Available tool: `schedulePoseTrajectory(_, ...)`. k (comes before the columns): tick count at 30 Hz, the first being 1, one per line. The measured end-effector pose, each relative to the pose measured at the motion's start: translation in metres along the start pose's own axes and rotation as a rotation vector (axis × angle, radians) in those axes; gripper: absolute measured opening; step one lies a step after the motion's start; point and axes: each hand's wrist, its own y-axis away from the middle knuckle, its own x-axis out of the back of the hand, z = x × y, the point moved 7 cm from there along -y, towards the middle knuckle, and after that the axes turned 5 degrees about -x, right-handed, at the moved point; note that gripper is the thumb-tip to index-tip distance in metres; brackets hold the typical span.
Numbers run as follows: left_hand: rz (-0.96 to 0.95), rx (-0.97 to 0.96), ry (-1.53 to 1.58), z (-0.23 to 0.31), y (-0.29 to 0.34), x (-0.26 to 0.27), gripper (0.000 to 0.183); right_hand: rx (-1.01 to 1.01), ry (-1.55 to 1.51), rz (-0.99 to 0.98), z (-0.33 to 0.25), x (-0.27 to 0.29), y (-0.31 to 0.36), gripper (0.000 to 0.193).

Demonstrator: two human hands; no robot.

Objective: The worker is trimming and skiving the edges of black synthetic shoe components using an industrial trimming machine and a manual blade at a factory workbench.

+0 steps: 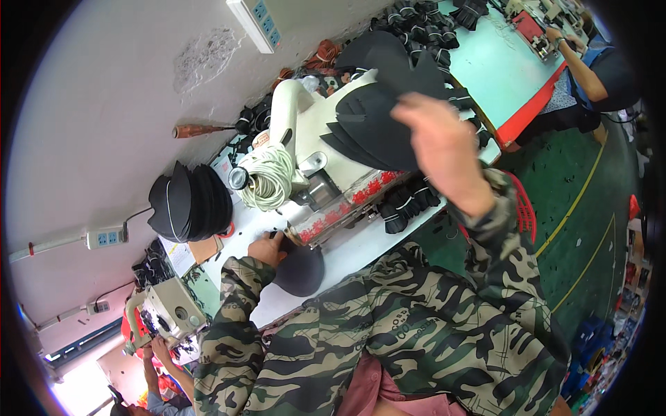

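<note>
At the front of a cream sewing machine (pixel 326 132), my left hand (pixel 267 249) has its fingers closed on the edge of a rounded black panel (pixel 300 269), which lies flat on the white table. My right hand (pixel 444 149) is raised over the machine's right end and smeared by motion. Beside its fingertips are black pointed panels (pixel 368 125) stacked on top of the machine. Whether that hand holds one of them cannot be made out.
A tied stack of black panels (pixel 191 204) stands left of the machine. A coil of pale cord (pixel 265 179) hangs at its head. Black bundles (pixel 409 206) lie along the table. Co-workers sit at another machine (pixel 166 312) lower left and a machine (pixel 538 28) upper right.
</note>
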Motion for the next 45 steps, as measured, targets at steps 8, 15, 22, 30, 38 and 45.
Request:
schedulePoseTrajectory(8, 0.146, -0.145, -0.323, 0.008, -0.004, -0.004, 0.014, -0.135, -0.576, -0.884, -0.069, -0.097, 0.116, 0.026)
schedulePoseTrajectory(15, -0.194, -0.189, -0.103, 0.048, 0.015, 0.055, 0.014, -0.019, -0.802, -1.111, -0.067, -0.128, 0.168, 0.033)
schedulePoseTrajectory(22, -0.091, -0.335, 0.755, 0.108, 0.018, 0.165, 0.019, -0.312, -1.049, -1.138, -0.086, -0.113, 0.118, 0.033)
schedulePoseTrajectory(30, -0.390, 0.284, 1.441, 0.035, -0.008, 0.087, 0.028, -0.516, -1.038, -0.862, -0.128, -0.152, 0.145, 0.043)
schedulePoseTrajectory(38, -0.391, 0.342, 1.434, 0.013, -0.016, 0.090, 0.027, -0.615, -1.159, -0.835, -0.139, -0.168, 0.143, 0.049)
schedulePoseTrajectory(45, -0.112, 0.243, 1.313, 0.043, -0.061, 0.092, 0.027, -0.517, -0.963, -0.810, -0.079, -0.163, 0.135, 0.040)
